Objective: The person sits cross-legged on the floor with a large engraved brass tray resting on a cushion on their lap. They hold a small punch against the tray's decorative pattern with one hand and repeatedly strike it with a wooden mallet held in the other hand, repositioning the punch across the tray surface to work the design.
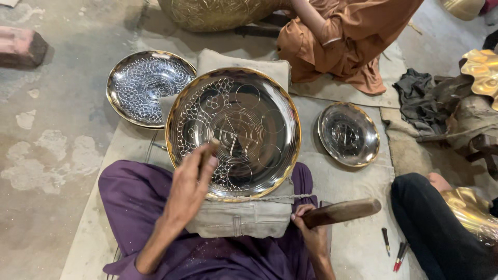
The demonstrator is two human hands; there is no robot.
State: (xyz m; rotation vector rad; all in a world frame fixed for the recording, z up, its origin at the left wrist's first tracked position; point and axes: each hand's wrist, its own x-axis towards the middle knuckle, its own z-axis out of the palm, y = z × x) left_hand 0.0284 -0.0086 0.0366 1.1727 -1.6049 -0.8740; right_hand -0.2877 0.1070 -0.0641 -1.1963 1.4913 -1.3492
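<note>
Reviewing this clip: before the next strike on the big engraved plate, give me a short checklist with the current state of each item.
1. Left hand holds the punch with its tip on the big plate: ok.
2. Right hand grips the wooden mallet: ok; it lies low, off to the side of the plate.
3. Plate rests on the cloth cushion: ok.
4. Cord across the plate's near edge is taut: cannot tell.
5. Punch tip sits on a pattern line: cannot tell, fingers hide it.
6. Small plate and second patterned plate lie apart from the work: ok.
</note>
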